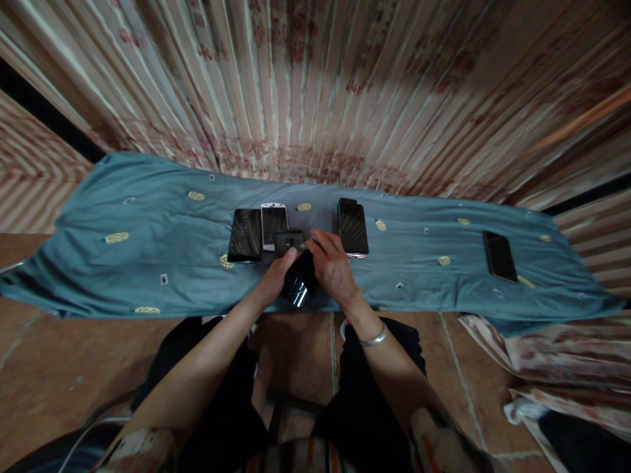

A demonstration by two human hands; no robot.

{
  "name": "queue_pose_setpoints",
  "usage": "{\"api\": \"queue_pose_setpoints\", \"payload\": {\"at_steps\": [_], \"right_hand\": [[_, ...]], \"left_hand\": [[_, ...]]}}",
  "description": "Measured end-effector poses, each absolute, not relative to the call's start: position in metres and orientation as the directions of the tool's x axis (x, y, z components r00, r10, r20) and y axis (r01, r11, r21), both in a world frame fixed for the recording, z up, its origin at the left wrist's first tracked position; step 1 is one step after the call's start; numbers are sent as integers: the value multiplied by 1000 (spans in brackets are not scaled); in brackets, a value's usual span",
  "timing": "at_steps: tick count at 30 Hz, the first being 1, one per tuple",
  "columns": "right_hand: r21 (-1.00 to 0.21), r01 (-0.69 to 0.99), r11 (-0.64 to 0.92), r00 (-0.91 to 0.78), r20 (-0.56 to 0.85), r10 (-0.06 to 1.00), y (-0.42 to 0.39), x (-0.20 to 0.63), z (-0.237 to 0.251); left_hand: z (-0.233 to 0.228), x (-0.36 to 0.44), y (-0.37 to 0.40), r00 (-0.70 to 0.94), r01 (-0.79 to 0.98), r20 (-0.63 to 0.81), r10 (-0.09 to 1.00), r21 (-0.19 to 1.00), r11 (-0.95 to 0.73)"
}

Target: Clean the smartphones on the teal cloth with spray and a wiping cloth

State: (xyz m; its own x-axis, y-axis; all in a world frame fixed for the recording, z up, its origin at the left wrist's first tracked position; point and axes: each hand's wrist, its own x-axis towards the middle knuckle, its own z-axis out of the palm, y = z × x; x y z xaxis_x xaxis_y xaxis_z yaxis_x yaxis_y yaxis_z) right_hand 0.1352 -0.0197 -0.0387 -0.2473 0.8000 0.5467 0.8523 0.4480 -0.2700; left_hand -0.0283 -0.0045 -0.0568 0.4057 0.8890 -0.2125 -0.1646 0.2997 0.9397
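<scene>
My left hand (279,277) grips a black phone (286,240) from its left side, thumb laid along it near a small camera patch. Just below, a glossy, curved black piece (298,282) lies between both hands and catches the light; whether it is part of the phone I cannot tell. My right hand (334,266) is closed at the upper right of this piece, fingertips pinched together near the phone. Something thin seems to show at those fingertips, too small to name. Behind the phone lies a white-framed phone (274,218), partly covered.
A large dark phone or tablet (245,235) lies left of the white-framed phone. Right of my hands is a stack of dark phones (353,227). Another dark phone (499,256) lies far right on the blue cloth (182,243). A pleated curtain (305,85) hangs behind.
</scene>
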Motion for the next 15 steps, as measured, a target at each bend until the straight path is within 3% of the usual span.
{"api": "queue_pose_setpoints", "payload": {"at_steps": [4,9,15], "right_hand": [[-353,849,393,-156,543,825,-12,147,-38],[-491,789,370,-32,568,823,-5,155,-42],[-671,669,319,71,485,872,-2,167,-45]], "left_hand": [[-47,-25,-8,430,-172,-283,857,906,386],[-29,-23,-11,452,-272,-264,852,869,414],[-21,-29,-9,500,-263,-298,813,842,470]]}}
